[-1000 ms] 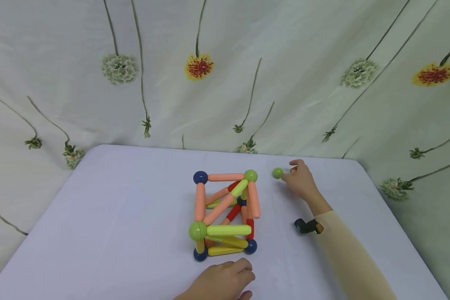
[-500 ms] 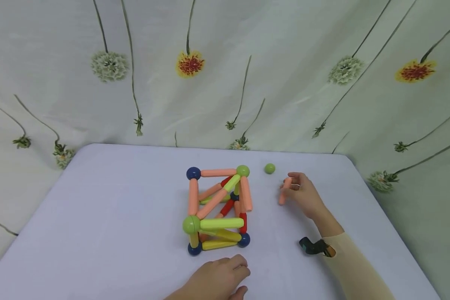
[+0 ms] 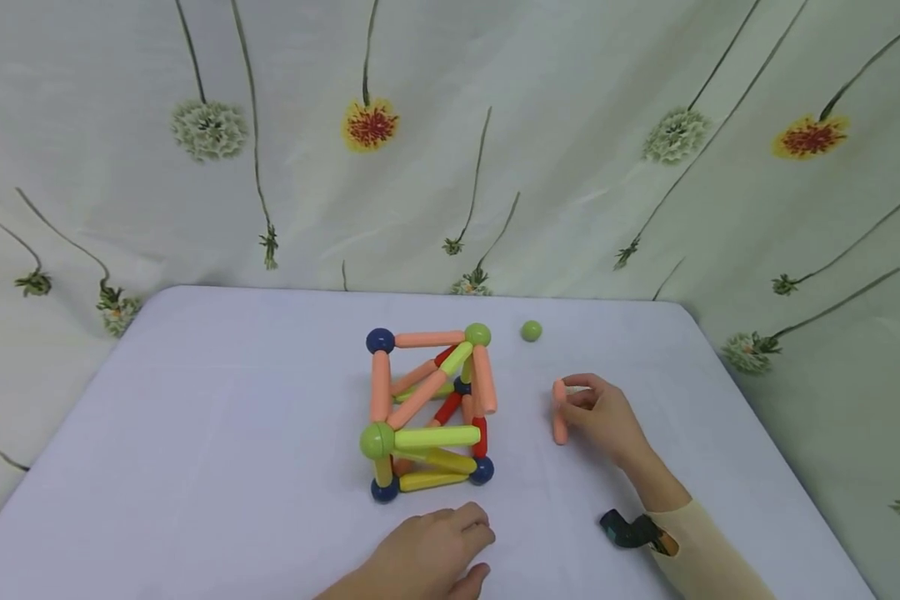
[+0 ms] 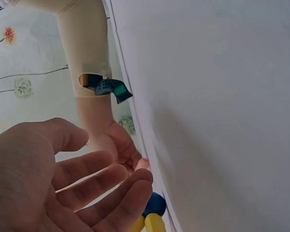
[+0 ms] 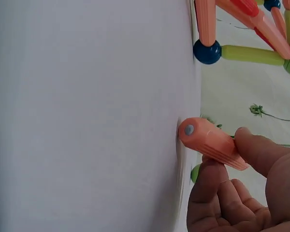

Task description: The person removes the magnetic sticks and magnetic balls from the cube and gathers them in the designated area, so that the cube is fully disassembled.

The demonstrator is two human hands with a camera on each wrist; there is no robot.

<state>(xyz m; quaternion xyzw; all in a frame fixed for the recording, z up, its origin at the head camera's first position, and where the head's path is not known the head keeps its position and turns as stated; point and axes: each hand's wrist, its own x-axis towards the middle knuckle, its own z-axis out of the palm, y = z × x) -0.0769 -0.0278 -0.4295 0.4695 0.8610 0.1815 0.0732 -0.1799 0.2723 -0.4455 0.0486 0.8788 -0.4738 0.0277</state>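
My right hand (image 3: 607,425) pinches a salmon-pink magnetic stick (image 3: 559,412) between thumb and fingers, right of the structure. In the right wrist view a metal dot shows on the near end of the stick (image 5: 208,140). A box-like frame of magnetic sticks and balls (image 3: 427,435) stands in the middle, with blue and green balls at its corners. One pink stick (image 3: 484,379) hangs from its upper right green ball, its lower end free. In front of the frame my left hand (image 3: 427,550) holds nothing, its fingers loosely bent, as the left wrist view also shows.
A loose green ball (image 3: 531,331) lies near the back of the white table (image 3: 232,400), right of the frame. Behind the table hangs a flower-printed cloth (image 3: 420,167). A dark wrist camera (image 3: 630,530) sticks out from the right sleeve.
My right hand has picked up the pink stick near the green ball and brought it toward me. The left hand stays in front of the frame. The head view has shifted a little.
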